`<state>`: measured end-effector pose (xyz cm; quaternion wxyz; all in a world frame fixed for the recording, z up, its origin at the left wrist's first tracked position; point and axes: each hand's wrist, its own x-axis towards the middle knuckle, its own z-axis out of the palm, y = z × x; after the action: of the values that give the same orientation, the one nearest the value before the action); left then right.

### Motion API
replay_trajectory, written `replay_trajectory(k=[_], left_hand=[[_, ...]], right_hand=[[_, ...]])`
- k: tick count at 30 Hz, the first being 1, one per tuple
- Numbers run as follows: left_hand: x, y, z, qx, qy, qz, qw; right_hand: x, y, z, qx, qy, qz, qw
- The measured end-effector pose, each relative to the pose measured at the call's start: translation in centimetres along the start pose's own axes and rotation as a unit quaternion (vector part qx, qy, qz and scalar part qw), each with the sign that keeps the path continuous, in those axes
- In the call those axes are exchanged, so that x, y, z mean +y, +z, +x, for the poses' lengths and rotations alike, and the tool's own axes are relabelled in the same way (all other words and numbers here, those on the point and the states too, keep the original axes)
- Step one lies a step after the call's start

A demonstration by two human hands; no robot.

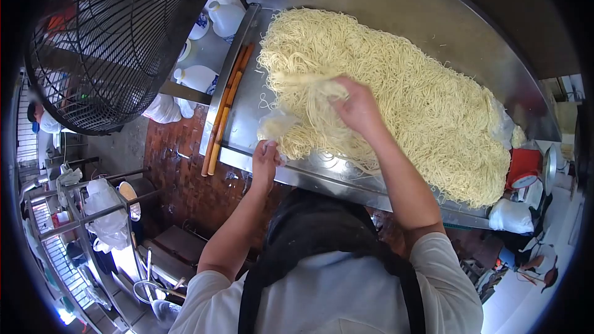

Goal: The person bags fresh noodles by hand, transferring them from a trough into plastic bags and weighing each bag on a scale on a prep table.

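Observation:
A long heap of pale noodles (pixel 408 99) covers much of the metal tray (pixel 247 124). My right hand (pixel 356 104) is closed on a bunch of noodles at the heap's left part, and the strands hang blurred below and to the left of it. Near the tray's front edge, my left hand (pixel 267 156) grips a clear plastic bag (pixel 276 125) with some noodles in or behind it. The bag's mouth is hard to make out.
Two wooden sticks (pixel 226 117) lie along the tray's left rim. White jugs (pixel 226 20) stand beyond them. A large fan (pixel 102 43) hangs at upper left. At right are a red scale (pixel 525 167) and a white bag (pixel 512 216).

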<state>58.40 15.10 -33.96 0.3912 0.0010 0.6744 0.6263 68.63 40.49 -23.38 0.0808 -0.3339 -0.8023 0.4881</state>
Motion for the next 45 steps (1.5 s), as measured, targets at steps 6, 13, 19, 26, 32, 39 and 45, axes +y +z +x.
replay_trajectory(k=[6, 13, 19, 26, 32, 39, 45], left_hand=[[-0.8, -0.3, 0.8, 0.001, 0.016, 0.004, 1.000], [-0.2, 0.4, 1.0, 0.012, 0.007, -0.001, 1.000], [1.5, 1.6, 1.8, 0.003, 0.043, -0.014, 0.999], [2.3, 1.2, 2.8, -0.009, 0.048, -0.066, 0.997], [1.7, 1.9, 2.9, -0.019, 0.079, -0.005, 0.997], [2.6, 2.4, -2.7, -0.067, 0.172, 0.201, 0.962], [1.7, 2.6, -0.9, -0.072, 0.217, 0.173, 0.958]], right_hand=[[2.0, 0.4, -3.3, 0.112, -0.203, -0.123, 0.965], [7.1, 6.4, -5.8, 0.007, 0.027, -0.380, 0.925], [7.2, 5.0, -0.8, 0.014, -0.066, -0.155, 0.986], [-9.8, -4.6, -2.9, -0.031, -0.215, 0.129, 0.968], [3.3, 7.5, -1.8, -0.268, -0.069, -0.170, 0.946], [4.1, 15.0, 2.5, -0.187, -0.017, 0.225, 0.956], [1.2, 15.6, 4.2, -0.199, 0.105, 0.297, 0.928]])
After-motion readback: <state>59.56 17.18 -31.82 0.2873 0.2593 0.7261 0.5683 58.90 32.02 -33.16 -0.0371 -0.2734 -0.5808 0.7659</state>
